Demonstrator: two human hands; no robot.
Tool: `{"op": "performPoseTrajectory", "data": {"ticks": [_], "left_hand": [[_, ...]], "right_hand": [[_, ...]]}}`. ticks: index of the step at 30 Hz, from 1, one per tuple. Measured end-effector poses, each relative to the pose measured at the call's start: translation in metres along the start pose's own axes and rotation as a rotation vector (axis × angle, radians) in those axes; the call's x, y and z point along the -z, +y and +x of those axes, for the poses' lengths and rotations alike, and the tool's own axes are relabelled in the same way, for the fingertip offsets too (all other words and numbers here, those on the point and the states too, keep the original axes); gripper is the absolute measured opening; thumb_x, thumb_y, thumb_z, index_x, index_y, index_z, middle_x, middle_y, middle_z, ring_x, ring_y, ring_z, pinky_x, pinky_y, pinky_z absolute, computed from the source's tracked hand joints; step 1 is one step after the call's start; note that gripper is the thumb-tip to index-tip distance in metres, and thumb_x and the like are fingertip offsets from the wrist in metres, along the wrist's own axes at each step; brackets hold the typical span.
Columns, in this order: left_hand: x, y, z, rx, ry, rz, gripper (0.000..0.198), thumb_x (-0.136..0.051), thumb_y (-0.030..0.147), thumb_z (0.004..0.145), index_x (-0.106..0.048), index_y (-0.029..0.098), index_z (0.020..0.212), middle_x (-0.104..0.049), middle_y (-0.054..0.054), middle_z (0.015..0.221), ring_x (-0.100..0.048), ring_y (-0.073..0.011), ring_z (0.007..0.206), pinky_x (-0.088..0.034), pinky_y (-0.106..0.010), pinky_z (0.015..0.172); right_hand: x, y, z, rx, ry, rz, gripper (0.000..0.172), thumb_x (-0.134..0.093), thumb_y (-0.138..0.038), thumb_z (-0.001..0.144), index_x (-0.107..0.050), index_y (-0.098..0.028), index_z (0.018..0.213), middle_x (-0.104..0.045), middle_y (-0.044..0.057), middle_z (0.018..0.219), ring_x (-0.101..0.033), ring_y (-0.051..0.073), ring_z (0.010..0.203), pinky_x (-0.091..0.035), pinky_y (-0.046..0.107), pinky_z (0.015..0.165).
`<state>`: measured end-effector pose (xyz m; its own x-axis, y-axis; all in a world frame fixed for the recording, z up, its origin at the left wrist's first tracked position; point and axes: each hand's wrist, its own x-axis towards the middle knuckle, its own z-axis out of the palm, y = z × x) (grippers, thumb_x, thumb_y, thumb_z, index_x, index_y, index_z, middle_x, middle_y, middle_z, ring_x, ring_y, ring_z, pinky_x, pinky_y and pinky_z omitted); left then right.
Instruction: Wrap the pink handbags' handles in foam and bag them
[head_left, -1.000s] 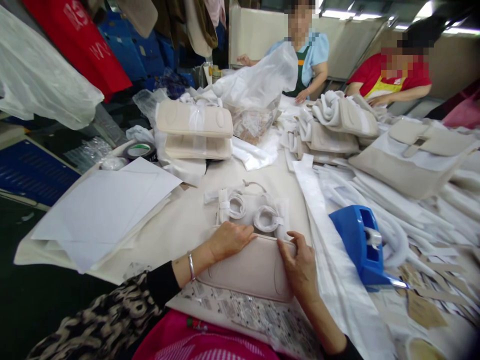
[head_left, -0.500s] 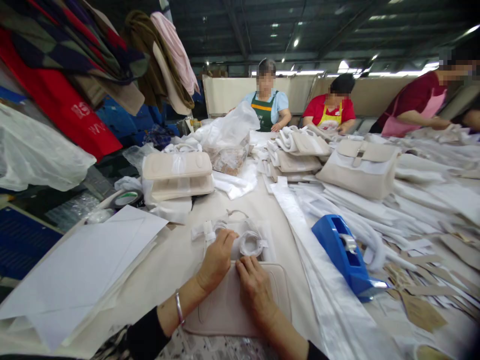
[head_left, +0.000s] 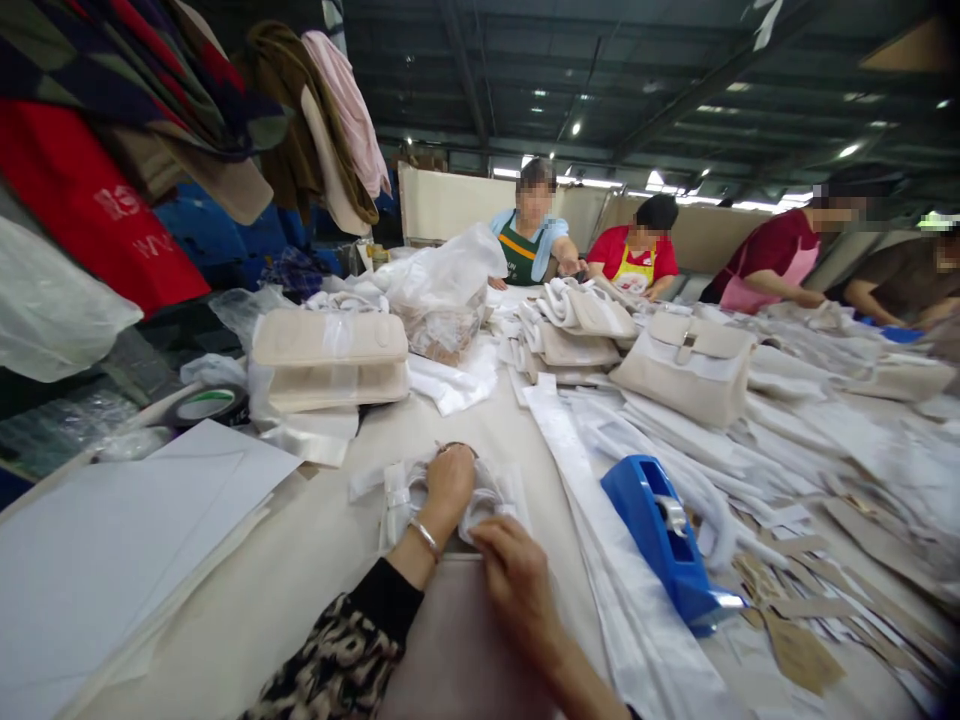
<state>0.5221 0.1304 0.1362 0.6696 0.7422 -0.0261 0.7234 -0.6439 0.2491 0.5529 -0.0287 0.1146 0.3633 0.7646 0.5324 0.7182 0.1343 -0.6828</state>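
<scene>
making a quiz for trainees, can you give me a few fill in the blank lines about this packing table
1. The tape dispenser to the right of the hands is ____ in colour.
2. The bracelet sits on the ____ wrist.
3. The right hand lies on the beige bag, and the left hand rests on a wrapped bundle that is ____.

Missing words: blue; left; white
</scene>
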Motion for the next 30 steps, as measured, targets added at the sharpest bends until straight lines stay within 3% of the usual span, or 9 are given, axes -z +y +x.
{"op": "performPoseTrajectory", "data": {"ticks": [3,6,8,10,14,16,19,23,30], "left_hand": [[-0.007,-0.004,0.007,0.017,0.036,-0.002,0.035,-0.032,0.010,0.091,-0.065,0.012,0.104,-0.069,-0.015,0.103,-0.066,-0.0255,0.100,-0.050,-0.033,0.083],[-0.011,-0.007,0.011,0.016,0.052,-0.027,0.035,-0.033,0.011,0.091,-0.066,0.013,0.101,-0.070,-0.015,0.099,-0.067,-0.0268,0.098,-0.051,-0.034,0.081],[-0.013,-0.008,0.013,0.014,0.061,-0.048,0.034,-0.034,0.011,0.091,-0.067,0.012,0.099,-0.070,-0.016,0.097,-0.068,-0.0275,0.097,-0.051,-0.035,0.079],[-0.013,-0.010,0.013,0.010,0.069,-0.066,0.034,-0.034,0.011,0.091,-0.068,0.012,0.098,-0.070,-0.016,0.095,-0.068,-0.0276,0.095,-0.051,-0.035,0.079],[-0.014,-0.012,0.013,0.000,0.080,-0.083,0.034,-0.034,0.009,0.091,-0.067,0.011,0.098,-0.070,-0.016,0.096,-0.068,-0.0266,0.094,-0.051,-0.035,0.079],[-0.015,-0.013,0.013,-0.010,0.085,-0.083,0.034,-0.034,0.008,0.091,-0.067,0.011,0.099,-0.069,-0.015,0.098,-0.067,-0.0256,0.095,-0.051,-0.034,0.080],[-0.016,-0.014,0.013,-0.043,0.092,-0.076,0.034,-0.034,0.007,0.090,-0.067,0.010,0.100,-0.068,-0.015,0.100,-0.065,-0.0254,0.097,-0.050,-0.035,0.083],[-0.018,-0.017,0.012,-0.093,0.089,-0.070,0.034,-0.034,0.008,0.090,-0.066,0.009,0.099,-0.067,-0.016,0.102,-0.062,-0.0262,0.102,-0.048,-0.037,0.088],[-0.024,-0.020,0.015,-0.136,0.050,-0.071,0.033,-0.036,0.007,0.090,-0.067,0.009,0.101,-0.067,-0.017,0.104,-0.060,-0.0267,0.106,-0.046,-0.037,0.090]], "right_hand": [[0.036,0.036,0.045,-0.214,0.087,-0.242,0.025,-0.045,-0.017,0.091,-0.070,-0.019,0.089,-0.066,0.005,0.087,-0.062,0.016,0.084,-0.046,0.026,0.079],[0.065,0.086,0.088,-0.408,0.063,-0.587,0.029,-0.043,-0.018,0.090,-0.070,-0.014,0.098,-0.066,0.009,0.098,-0.062,0.019,0.091,-0.044,0.027,0.083],[0.074,0.114,0.110,-0.457,0.035,-0.720,0.029,-0.046,-0.019,0.089,-0.069,-0.010,0.103,-0.064,0.015,0.106,-0.059,0.023,0.099,-0.042,0.030,0.085],[0.071,0.133,0.127,-0.456,0.009,-0.811,0.029,-0.053,-0.025,0.087,-0.068,-0.007,0.104,-0.060,0.020,0.111,-0.054,0.029,0.107,-0.041,0.034,0.088],[0.046,0.154,0.151,-0.419,-0.051,-0.948,0.040,-0.061,-0.036,0.085,-0.065,-0.002,0.107,-0.056,0.025,0.117,-0.045,0.035,0.115,-0.038,0.039,0.092],[0.034,0.161,0.159,-0.398,-0.076,-0.984,0.041,-0.060,-0.035,0.086,-0.064,-0.001,0.109,-0.054,0.026,0.120,-0.044,0.035,0.116,-0.038,0.040,0.092],[0.022,0.169,0.167,-0.363,-0.120,-1.005,0.028,-0.053,-0.023,0.089,-0.067,-0.004,0.104,-0.055,0.023,0.120,-0.045,0.033,0.116,-0.038,0.038,0.092],[0.019,0.179,0.174,-0.351,-0.177,-0.992,0.032,-0.041,-0.001,0.085,-0.072,-0.008,0.090,-0.061,0.019,0.109,-0.051,0.027,0.109,-0.041,0.033,0.084],[0.030,0.179,0.181,-0.457,-0.085,-0.889,0.032,-0.041,-0.001,0.084,-0.071,-0.010,0.089,-0.062,0.017,0.109,-0.054,0.025,0.110,-0.044,0.031,0.079]]}}
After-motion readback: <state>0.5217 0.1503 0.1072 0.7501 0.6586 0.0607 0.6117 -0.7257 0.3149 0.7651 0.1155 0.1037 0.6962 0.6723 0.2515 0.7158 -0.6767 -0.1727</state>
